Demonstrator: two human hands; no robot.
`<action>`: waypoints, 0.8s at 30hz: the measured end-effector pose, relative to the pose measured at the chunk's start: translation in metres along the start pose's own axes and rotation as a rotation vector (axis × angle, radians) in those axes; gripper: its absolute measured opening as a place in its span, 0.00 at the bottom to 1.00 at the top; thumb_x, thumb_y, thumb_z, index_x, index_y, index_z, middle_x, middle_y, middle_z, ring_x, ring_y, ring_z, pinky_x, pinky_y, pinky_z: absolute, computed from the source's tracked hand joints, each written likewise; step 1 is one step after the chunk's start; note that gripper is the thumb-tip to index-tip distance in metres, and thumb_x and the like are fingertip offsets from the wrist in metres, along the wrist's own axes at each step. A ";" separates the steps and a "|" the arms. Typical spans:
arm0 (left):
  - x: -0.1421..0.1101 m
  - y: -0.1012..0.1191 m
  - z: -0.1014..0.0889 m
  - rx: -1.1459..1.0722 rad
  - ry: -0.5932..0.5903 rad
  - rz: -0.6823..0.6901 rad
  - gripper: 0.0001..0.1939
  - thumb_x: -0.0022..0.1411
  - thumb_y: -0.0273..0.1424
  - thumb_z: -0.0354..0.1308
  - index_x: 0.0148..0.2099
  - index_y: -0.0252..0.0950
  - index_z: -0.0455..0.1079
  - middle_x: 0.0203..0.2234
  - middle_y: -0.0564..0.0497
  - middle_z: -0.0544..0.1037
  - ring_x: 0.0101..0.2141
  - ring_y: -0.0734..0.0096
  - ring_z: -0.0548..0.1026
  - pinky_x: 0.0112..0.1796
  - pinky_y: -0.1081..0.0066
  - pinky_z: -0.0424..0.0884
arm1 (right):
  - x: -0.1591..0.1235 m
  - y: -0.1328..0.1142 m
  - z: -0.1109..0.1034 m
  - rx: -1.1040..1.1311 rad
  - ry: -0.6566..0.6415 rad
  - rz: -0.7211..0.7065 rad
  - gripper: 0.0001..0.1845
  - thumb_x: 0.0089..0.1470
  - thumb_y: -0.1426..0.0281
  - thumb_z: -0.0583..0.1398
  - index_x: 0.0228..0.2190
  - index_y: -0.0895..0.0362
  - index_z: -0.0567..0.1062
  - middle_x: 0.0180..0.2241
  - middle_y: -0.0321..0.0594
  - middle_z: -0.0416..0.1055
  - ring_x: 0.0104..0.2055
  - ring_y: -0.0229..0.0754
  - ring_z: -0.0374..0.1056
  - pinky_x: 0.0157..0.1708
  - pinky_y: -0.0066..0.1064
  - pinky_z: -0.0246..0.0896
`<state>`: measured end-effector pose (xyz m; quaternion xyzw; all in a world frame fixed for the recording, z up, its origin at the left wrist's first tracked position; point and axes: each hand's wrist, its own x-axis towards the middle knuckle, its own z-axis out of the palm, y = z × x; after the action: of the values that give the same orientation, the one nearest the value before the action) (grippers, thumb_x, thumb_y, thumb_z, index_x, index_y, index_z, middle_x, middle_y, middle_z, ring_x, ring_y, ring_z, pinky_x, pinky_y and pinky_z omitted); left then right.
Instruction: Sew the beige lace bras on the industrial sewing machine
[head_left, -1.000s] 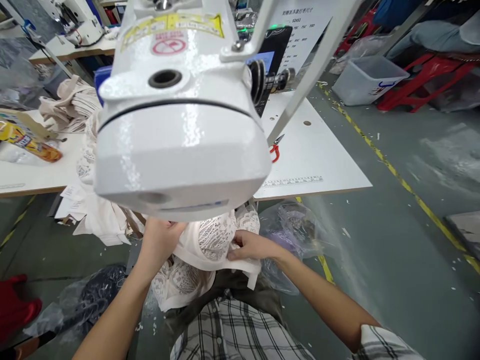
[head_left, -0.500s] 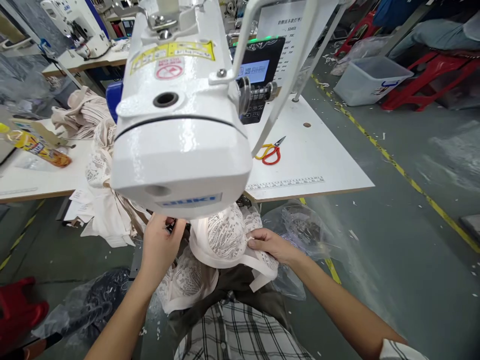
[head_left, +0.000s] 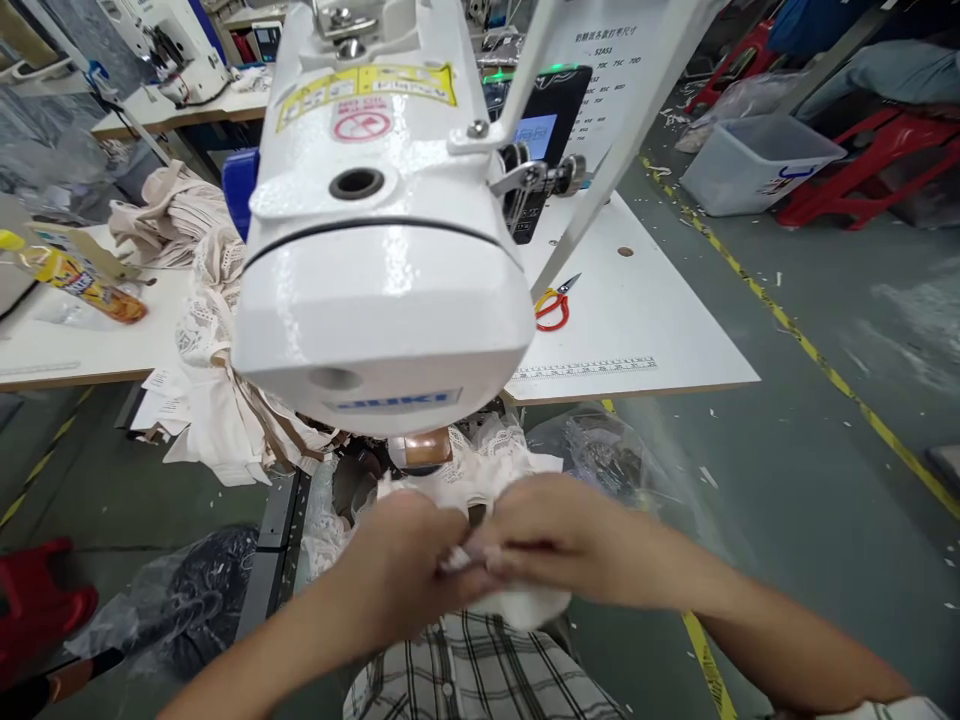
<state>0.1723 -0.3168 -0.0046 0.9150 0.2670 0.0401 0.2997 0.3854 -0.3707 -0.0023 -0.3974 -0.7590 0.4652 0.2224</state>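
My left hand point(head_left: 409, 555) and my right hand point(head_left: 551, 530) meet in front of my plaid shirt, both with fingers closed on a pale lace bra point(head_left: 529, 605). The hands are somewhat blurred, and the pinched part of the fabric is mostly covered by the fingers. More of the pale lace point(head_left: 480, 465) spreads behind the hands, under the head of the white sewing machine point(head_left: 386, 310). A brownish metal part point(head_left: 427, 450) shows below the machine head. To the left, a bundle of similar lace bras point(head_left: 217, 400) hangs over the table edge.
Red-handled scissors point(head_left: 553, 312) and a printed ruler point(head_left: 585, 368) are on the white table point(head_left: 660, 330) at right. A drink bottle point(head_left: 90, 285) lies at left. A thread stand post point(head_left: 592, 230) rises beside the machine; a clear bin point(head_left: 761, 165) stands on the floor.
My left hand has come from beneath the machine head toward my body and right, meeting my right hand. The bra has been drawn closer to me, and the view has shifted slightly.
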 end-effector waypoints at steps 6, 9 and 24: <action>0.004 -0.041 -0.028 -0.189 0.199 -0.421 0.24 0.63 0.45 0.55 0.21 0.37 0.57 0.14 0.58 0.54 0.17 0.78 0.54 0.20 0.73 0.47 | 0.039 0.030 -0.017 -0.182 0.280 0.065 0.17 0.64 0.63 0.57 0.26 0.55 0.76 0.26 0.37 0.73 0.31 0.41 0.67 0.41 0.35 0.57; 0.009 -0.050 -0.034 -0.231 0.237 -0.562 0.29 0.60 0.47 0.57 0.17 0.39 0.48 0.12 0.59 0.43 0.15 0.80 0.43 0.19 0.71 0.40 | 0.052 0.039 -0.021 -0.059 0.301 0.152 0.17 0.61 0.61 0.59 0.24 0.55 0.75 0.28 0.38 0.75 0.32 0.42 0.69 0.35 0.33 0.59; 0.020 -0.087 -0.037 -0.267 0.449 -0.393 0.13 0.55 0.43 0.64 0.33 0.40 0.69 0.23 0.49 0.72 0.37 0.59 0.73 0.34 0.68 0.71 | 0.071 0.061 -0.029 0.055 0.346 0.214 0.19 0.54 0.53 0.63 0.23 0.55 0.73 0.21 0.34 0.65 0.24 0.38 0.60 0.25 0.30 0.50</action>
<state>0.1406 -0.2279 -0.0260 0.7669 0.4903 0.2169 0.3528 0.3884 -0.2822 -0.0448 -0.5437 -0.6497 0.4316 0.3097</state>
